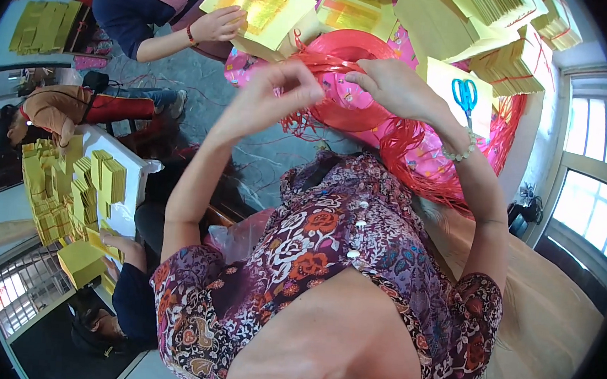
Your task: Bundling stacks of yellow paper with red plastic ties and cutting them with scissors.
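Glossy red plastic ribbon [331, 65] is drawn into a bundle at the top centre, over a pink patterned cloth [359, 98]. My right hand [395, 88] is closed on the ribbon, thumb against fingers. My left hand [279, 96] is raised just left of the bundle, its fingers curved and smeared by motion; whether it grips a strand cannot be made out. More loose red strands [400, 151] trail below my right wrist. Beyond my left hand is a thick stack of yellow paper [297, 19] with a shiny orange-gold patch on top.
Blue-handled scissors [464, 95] lie on yellow paper at right. Tied yellow paper bundles [516, 64] are piled behind them. A co-worker's hand [220, 24] rests on the stack at the top left. Two other people are by a white table [127, 208] with yellow bundles at left.
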Demonstrator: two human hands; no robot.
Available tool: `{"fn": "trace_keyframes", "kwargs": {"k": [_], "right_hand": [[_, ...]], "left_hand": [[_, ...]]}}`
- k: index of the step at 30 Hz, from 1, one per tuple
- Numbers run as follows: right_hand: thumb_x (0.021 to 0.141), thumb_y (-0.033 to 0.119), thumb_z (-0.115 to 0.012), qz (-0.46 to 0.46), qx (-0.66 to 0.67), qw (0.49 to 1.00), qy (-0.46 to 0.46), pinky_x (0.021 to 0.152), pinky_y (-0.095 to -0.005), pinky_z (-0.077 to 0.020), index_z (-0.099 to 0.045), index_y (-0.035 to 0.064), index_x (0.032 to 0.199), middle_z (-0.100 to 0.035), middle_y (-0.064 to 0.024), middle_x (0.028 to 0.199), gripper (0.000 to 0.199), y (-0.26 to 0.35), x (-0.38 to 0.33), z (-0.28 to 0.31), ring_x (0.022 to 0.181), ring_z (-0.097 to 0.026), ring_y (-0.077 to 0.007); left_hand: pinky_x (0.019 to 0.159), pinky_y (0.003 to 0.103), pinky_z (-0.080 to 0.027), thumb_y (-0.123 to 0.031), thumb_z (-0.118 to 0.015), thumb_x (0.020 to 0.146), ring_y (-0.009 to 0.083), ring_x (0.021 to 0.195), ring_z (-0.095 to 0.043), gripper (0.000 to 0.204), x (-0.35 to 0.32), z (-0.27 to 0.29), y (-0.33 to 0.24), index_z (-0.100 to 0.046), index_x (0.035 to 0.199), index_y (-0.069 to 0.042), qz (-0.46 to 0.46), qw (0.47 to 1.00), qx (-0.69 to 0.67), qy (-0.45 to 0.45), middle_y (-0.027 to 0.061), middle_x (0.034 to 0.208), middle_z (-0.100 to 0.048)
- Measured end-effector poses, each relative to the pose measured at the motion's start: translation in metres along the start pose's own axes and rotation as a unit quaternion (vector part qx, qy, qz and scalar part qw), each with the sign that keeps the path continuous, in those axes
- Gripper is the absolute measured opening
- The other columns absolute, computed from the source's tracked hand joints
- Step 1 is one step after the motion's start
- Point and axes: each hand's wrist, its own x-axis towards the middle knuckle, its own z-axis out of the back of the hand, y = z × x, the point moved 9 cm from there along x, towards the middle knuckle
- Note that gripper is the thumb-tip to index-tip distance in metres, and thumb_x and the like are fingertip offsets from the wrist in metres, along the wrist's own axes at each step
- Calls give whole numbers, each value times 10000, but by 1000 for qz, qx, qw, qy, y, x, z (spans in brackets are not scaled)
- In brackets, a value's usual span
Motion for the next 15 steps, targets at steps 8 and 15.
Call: {"fn": "trace_keyframes", "kwargs": {"k": [8, 15], "right_hand": [[790, 180, -550, 57, -63, 996, -39, 505, -449, -473, -549, -23, 789, -592, -178, 606, 203, 58, -32, -44, 577, -613, -334], [791, 136, -536, 102, -5, 995, 24, 464, -456, -426, -503, -6, 776, -543, -170, 551, 146, 26, -81, -90, 536, -581, -349]], "left_hand": [[733, 286, -437, -223, -568, 874, 108, 654, -525, 270, -8, -52, 92, -514, 1030, -10, 149, 599, -782, -82, 1, 705, -539], [566, 239, -368, -162, -459, 925, 78, 510, -380, 167, -50, 11, 165, -505, 851, -20, 89, 503, -836, -201, -39, 585, -380]]}}
